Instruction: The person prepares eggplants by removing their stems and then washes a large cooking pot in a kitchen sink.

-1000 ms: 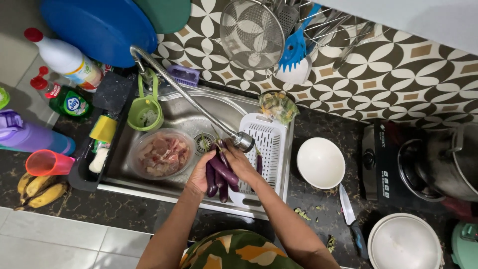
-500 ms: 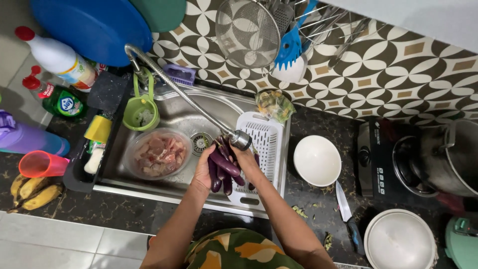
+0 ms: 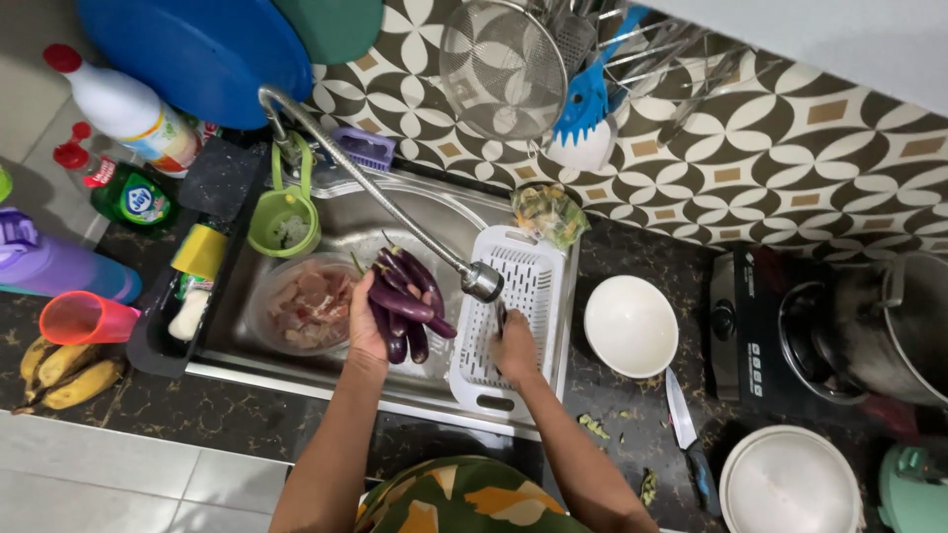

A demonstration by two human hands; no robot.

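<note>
Several long purple eggplants (image 3: 405, 301) sit gripped in the left hand (image 3: 367, 331) over the steel sink (image 3: 434, 212), not yet placed in the white slotted plastic basket (image 3: 518, 316), which the right hand (image 3: 515, 347) grasps.

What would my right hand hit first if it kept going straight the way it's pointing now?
Probably the faucet spray head. Your right hand lies on the white slotted basket and points up toward the back wall, with the spray head just ahead. Height is unclear, so it might pass underneath and slide along the basket instead.
</note>
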